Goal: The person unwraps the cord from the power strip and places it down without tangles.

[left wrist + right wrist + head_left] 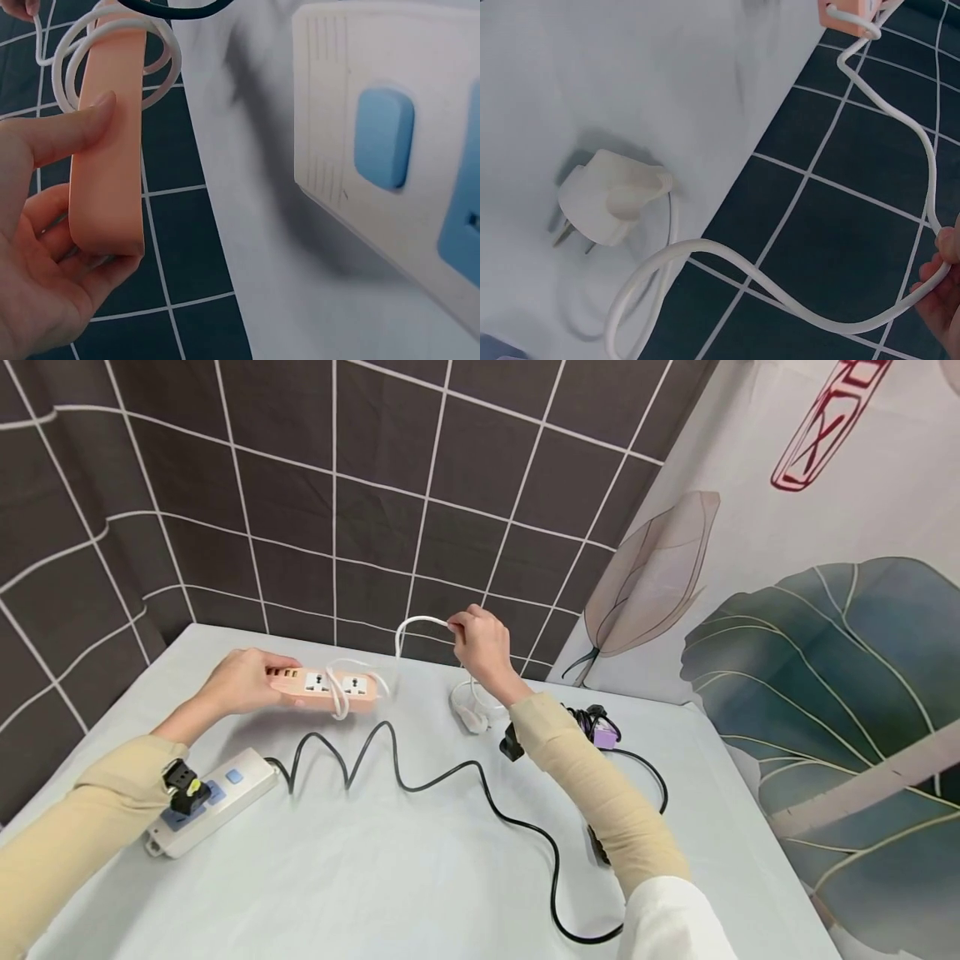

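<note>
My left hand (243,681) grips one end of a pink power strip (288,697), thumb on one face and fingers behind, in the left wrist view too. White cord is looped around the strip's other end. To the right, my right hand (482,643) pinches that white cord (840,325) between thumb and fingers, raised over the back of the table. From there the cord drops to a white plug (615,196) lying on the table with its metal pins showing.
A white power strip with blue sockets (258,774) lies below my left forearm. Its black cord (480,768) zigzags across the table (420,877). By my right forearm sit a bundled black cord with a purple tag (604,737) and a black plug (512,745). A dark tiled-pattern curtain (285,502) hangs behind.
</note>
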`<action>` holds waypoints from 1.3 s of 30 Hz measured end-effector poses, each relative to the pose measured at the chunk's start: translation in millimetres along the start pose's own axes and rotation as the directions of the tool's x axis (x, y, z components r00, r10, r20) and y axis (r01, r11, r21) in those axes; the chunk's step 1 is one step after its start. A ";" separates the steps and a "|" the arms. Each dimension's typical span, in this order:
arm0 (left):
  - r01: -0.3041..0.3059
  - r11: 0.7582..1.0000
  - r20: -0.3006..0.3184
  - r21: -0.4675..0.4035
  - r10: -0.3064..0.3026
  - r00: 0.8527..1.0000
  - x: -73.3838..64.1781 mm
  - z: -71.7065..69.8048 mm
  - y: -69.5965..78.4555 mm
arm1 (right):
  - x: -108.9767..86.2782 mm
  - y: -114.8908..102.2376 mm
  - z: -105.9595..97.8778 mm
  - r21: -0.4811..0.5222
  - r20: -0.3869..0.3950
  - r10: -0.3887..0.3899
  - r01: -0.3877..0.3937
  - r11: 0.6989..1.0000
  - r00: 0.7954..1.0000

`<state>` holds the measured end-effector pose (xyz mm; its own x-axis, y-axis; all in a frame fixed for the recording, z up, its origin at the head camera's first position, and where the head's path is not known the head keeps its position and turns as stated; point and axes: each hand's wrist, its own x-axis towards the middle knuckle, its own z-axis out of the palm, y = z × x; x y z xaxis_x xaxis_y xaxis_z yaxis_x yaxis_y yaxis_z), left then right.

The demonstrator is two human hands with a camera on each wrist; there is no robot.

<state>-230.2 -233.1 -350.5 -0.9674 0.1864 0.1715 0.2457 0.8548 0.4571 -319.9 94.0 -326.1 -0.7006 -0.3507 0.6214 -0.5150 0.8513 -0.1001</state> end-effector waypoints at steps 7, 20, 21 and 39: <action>0.048 0.999 -0.049 -0.011 -0.048 0.998 -2.6 -1.3 -10.2 | -0.3 2.6 -5.7 0.025 -0.021 0.013 -0.013 1.000 1.000; 0.172 0.984 -0.164 -0.051 -0.178 0.970 -10.0 -0.5 -21.6 | -10.9 6.7 -11.2 0.050 -0.075 -0.071 0.075 0.996 0.995; 0.179 0.982 -0.176 -0.052 -0.186 0.967 -10.5 -0.6 -22.1 | -12.5 7.0 -11.0 0.050 -0.076 -0.081 0.085 0.995 0.994; 0.242 0.966 -0.350 -0.093 -0.259 0.900 -14.7 -3.1 -13.3 | -30.3 6.4 4.3 0.036 0.221 -0.170 0.166 0.985 0.960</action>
<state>-219.1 -248.7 -356.3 -0.9132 -0.2233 0.3410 0.0086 0.8258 0.5639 -304.1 108.3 -349.0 -0.6944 -0.5675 0.4425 -0.6417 0.7666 -0.0239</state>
